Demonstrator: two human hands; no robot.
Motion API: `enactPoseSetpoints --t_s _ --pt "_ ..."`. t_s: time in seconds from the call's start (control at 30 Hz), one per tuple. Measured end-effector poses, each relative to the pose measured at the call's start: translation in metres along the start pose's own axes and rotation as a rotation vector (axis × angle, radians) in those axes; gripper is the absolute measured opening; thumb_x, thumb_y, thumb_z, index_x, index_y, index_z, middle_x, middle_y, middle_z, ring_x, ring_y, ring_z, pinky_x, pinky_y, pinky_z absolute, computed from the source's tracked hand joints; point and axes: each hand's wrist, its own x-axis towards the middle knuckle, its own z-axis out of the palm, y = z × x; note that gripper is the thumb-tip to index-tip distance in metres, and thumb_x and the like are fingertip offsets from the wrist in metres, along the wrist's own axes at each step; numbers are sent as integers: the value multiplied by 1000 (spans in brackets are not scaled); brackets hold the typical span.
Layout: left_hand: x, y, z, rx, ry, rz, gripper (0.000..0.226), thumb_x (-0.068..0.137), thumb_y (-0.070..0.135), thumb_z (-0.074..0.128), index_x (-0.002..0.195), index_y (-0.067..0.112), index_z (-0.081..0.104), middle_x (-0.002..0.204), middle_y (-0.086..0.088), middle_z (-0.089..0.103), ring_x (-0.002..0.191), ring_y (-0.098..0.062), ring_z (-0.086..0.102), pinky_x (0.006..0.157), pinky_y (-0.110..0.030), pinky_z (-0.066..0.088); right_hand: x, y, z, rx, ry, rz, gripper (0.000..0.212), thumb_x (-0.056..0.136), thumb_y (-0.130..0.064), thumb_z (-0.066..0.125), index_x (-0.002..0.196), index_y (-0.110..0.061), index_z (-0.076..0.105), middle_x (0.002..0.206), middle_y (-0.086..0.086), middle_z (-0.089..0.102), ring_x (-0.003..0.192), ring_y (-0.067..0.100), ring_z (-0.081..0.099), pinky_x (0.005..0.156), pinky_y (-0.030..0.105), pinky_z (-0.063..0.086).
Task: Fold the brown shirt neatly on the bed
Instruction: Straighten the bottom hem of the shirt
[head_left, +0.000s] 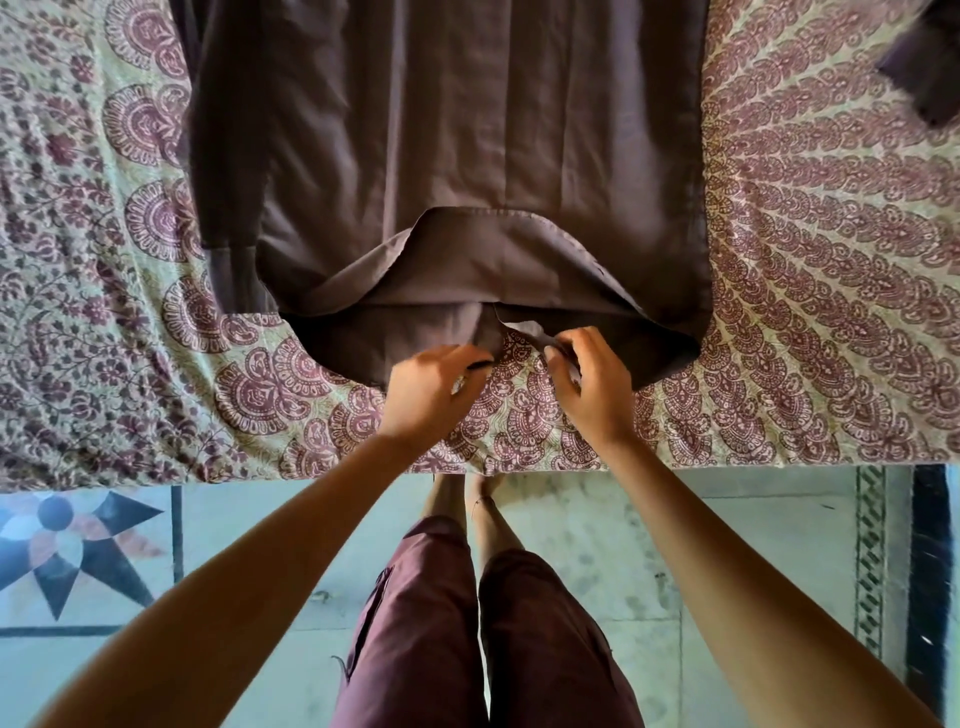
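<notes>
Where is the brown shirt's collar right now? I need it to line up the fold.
In the head view, the collar lies at the brown shirt's near end, centred, just beyond the left hand and right hand.

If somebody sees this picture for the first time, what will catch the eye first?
First, the big brown shirt spread over the patterned bedspread, filling the upper middle. Next, the left hand and right hand, close together at the shirt's near edge, where the fabric lies bunched and partly turned over.

Beyond the fingers (467, 358) the shirt (441, 130) is plain dull brown. Under them the bedsheet (805, 312) is pale green with maroon paisley print. The floor (597, 545) is pale, with a dark star inlay (67, 540); the shorts (415, 623) are maroon.
</notes>
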Motion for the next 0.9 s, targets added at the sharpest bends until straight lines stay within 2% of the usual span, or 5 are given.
enactPoseSetpoints --t_s 0.2,0.37,0.5,0.63,0.9 --pt "-26 0 39 99 -159 -137 29 82 26 47 97 23 72 90 2 70 76 -23 66 62 -33 53 -19 -5 6 -38 -107 -71 17 78 -3 60 94 -8 64 92 6 63 83 23 61 67 30 49" --pt "-27 0 50 93 -206 -65 26 80 15 55 96 24 73 86 2 68 73 -23 63 54 -31 54 -27 -10 9 -30 -194 -77 17 81 -8 55 95 -10 65 90 3 64 83 20 62 64 30 52" --pt "-26 -6 45 85 -246 7 44 69 -2 56 99 24 73 93 2 71 77 -24 65 64 -31 55 -27 -10 8 -50 -217 -91 23 83 -14 47 96 -12 66 88 3 64 80 20 62 62 30 52" --pt "-35 -20 29 163 -204 -49 42 68 8 45 95 23 73 95 4 70 83 -24 63 73 -33 48 -27 -7 14 -112 -289 -163 21 79 -6 60 97 -12 68 87 3 62 78 21 61 61 29 51" --pt "-50 -39 19 284 -222 -83 40 67 2 70 103 20 69 96 -7 64 83 -30 59 70 -39 49 -35 -1 27 -184 -357 -147 28 71 0 70 97 -12 69 86 3 62 76 23 62 56 30 54"
